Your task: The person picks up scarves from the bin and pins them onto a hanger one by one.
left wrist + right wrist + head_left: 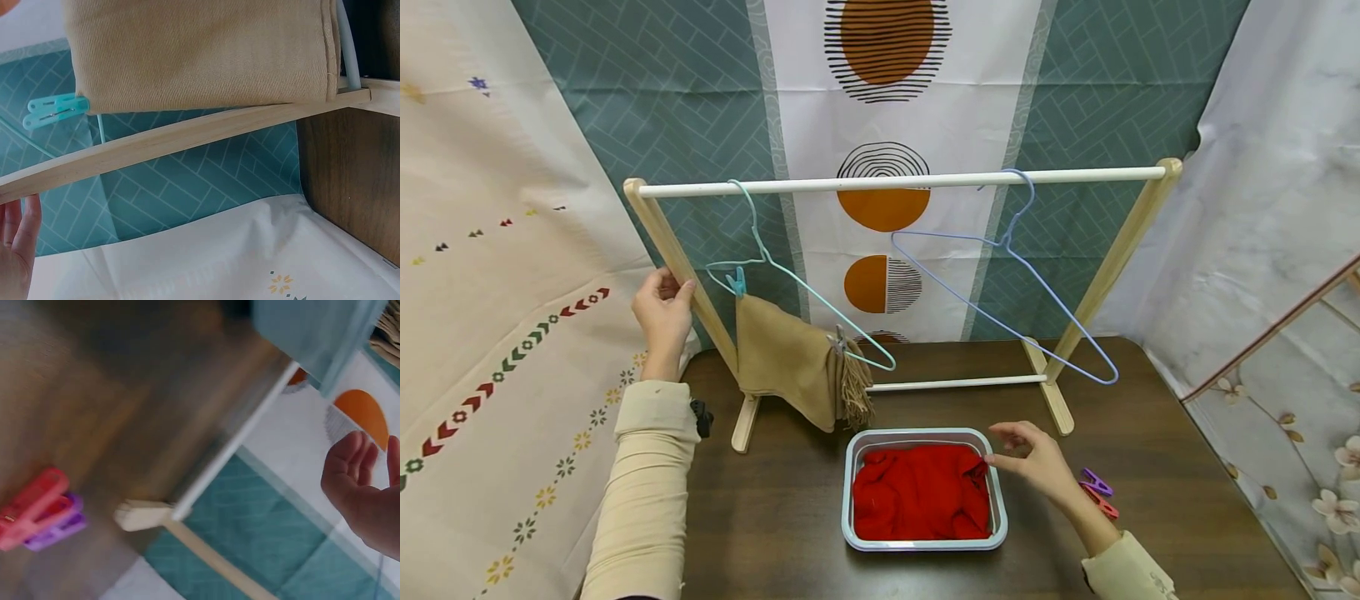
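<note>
My left hand (662, 321) is at the left post of a wooden clothes rack (673, 242), its fingertips touching the post; in the left wrist view the fingers (28, 228) meet the post's edge. Beside it a tan fringed cloth, seemingly a scarf (790, 354), hangs from a mint-green hanger (808, 287), held by a light blue clothespin (737, 282) and a greyish clothespin (838, 340). My right hand (1037, 458), fingers loosely bent and holding nothing, is at the right rim of a grey-blue tray (925, 546). Crumpled red cloth (917, 492) lies in the tray.
A bare periwinkle-blue hanger (1052, 283) hangs on the rack's right part. Purple (1097, 482) and red (1099, 502) clothespins lie on the dark wooden table (760, 517) right of the tray. Patterned curtains (887, 125) stand close behind and at both sides.
</note>
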Demonstrator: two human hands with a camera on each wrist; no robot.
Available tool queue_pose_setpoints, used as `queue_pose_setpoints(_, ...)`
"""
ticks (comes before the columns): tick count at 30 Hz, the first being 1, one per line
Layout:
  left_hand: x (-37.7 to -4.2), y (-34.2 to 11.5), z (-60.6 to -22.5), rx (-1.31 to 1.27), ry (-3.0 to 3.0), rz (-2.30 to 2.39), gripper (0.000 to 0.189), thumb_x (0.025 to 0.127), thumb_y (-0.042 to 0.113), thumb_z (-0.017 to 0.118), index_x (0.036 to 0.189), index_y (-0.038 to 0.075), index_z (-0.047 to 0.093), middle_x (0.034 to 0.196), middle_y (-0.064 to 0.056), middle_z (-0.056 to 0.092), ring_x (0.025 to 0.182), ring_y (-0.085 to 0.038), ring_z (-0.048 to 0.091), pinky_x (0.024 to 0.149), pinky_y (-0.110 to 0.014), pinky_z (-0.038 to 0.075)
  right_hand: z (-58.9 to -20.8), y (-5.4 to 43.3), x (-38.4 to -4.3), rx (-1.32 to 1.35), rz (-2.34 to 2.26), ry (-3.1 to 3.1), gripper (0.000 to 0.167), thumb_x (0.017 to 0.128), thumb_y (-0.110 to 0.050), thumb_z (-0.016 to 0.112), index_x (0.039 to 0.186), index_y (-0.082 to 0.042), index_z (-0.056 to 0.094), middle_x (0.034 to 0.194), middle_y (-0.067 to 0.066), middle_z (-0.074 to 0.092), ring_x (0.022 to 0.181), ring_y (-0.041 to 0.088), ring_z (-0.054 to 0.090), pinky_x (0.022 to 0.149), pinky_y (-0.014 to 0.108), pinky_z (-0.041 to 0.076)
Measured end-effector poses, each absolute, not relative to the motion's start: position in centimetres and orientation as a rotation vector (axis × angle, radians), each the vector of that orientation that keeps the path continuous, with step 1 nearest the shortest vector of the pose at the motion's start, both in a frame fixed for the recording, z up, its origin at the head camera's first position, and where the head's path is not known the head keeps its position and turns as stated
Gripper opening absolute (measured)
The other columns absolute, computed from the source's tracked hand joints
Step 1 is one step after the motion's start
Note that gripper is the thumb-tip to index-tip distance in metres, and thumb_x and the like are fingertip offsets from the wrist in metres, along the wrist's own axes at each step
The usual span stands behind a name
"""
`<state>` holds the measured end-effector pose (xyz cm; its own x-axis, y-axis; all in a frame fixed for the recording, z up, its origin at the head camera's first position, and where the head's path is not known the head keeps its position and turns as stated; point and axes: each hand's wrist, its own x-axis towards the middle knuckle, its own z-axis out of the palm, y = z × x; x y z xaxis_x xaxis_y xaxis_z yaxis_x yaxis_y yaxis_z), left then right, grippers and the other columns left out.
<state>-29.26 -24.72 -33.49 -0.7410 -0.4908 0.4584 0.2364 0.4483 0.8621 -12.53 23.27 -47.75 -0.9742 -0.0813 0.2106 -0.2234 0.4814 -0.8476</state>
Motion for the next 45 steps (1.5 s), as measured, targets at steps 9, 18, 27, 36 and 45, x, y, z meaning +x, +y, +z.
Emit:
queue_pose_setpoints(9,-29.4,-24.7,-33.6,0.204,-2.003,-1.341,0.027,0.085,0.008,0.063,0.109,-0.005,0.06,0.08,0.008,0.05,0.073,-0.001,0.049,0.067,-0.015,0.042,-51.2,24.0,-11.8,0.272,1.728,-2.597,0.059,0.068,-0.005,0.078,0.121,0.003,0.054,0.117,0.022,0.051,0.093,0.034,0.055,0.067,0.033,0.047)
queue_pose_setpoints(18,-29.3,-24.9,-33.6,0.21,-2.006,-1.347,0.027,0.085,0.009,0.062,0.109,-0.003,0.06,0.081,0.008,0.051,0.074,-0.002,0.048,0.067,-0.015,0.041,-53.4,23.9,-10.9,0.44,2.094,-2.484,0.06,0.076,0.002,0.069,0.126,0.015,0.039,0.114,0.035,0.044,0.079,0.018,0.062,0.06,0.027,0.051)
queue_pose_setpoints(27,-28.1,-24.5,-33.5,0.16,-2.03,-1.355,0.034,0.086,0.012,0.061,0.12,0.003,0.057,0.091,0.001,0.055,0.079,-0.004,0.049,0.073,-0.018,0.041,-53.9,23.6,-10.7,0.455,2.143,-2.426,0.056,0.078,0.005,0.066,0.124,0.018,0.038,0.097,0.027,0.049,0.068,0.006,0.057,0.051,0.025,0.048)
queue_pose_setpoints(36,-26.3,-23.9,-34.9,0.132,-2.01,-1.417,0.04,0.087,0.004,0.056,0.126,0.001,0.049,0.102,-0.008,0.054,0.085,-0.002,0.05,0.078,-0.018,0.042,-54.0,23.8,-10.6,0.43,2.172,-2.416,0.055,0.078,0.005,0.065,0.125,0.016,0.038,0.095,0.024,0.047,0.066,0.005,0.056,0.054,0.023,0.048)
queue_pose_setpoints(45,-23.2,-22.0,-34.8,-0.007,-2.067,-1.37,0.041,0.086,-0.002,0.054,0.125,-0.007,0.047,0.102,-0.023,0.057,0.081,-0.001,0.052,0.067,-0.01,0.041,-54.3,23.9,-10.8,0.509,2.221,-2.355,0.057,0.079,0.007,0.062,0.126,0.019,0.032,0.09,0.032,0.045,0.064,0.004,0.056,0.054,0.02,0.045)
